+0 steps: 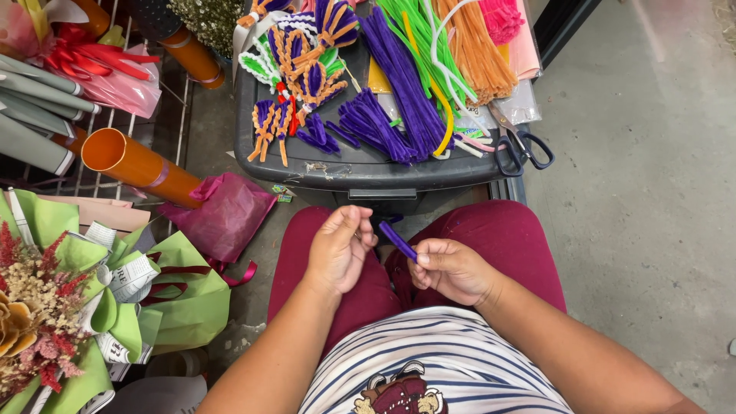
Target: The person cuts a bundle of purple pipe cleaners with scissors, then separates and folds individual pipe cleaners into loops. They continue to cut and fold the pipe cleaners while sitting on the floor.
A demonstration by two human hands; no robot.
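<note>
- A dark grey plastic bin (360,172) stands in front of the knees, lid shut; what is inside it cannot be seen.
- Its lid serves as a tray: loose purple pipe cleaners (399,92), green pipe cleaners (418,31) and orange pipe cleaners (475,50), plus finished striped pipe-cleaner flowers (299,73).
- Black-handled scissors (517,142) lie at the lid's right edge.
- Orange tubes (134,165) rest on a wire rack to the left; a bouquet in green wrapping paper (115,307) sits lower left.
- The left hand (339,249) is raised over the lap, fingers curled, thumb and fingertips pinched at the piece's upper end.
- The right hand (452,270) rests on the thigh, closed on a short purple pipe cleaner (397,239), which slants up between both hands.
</note>
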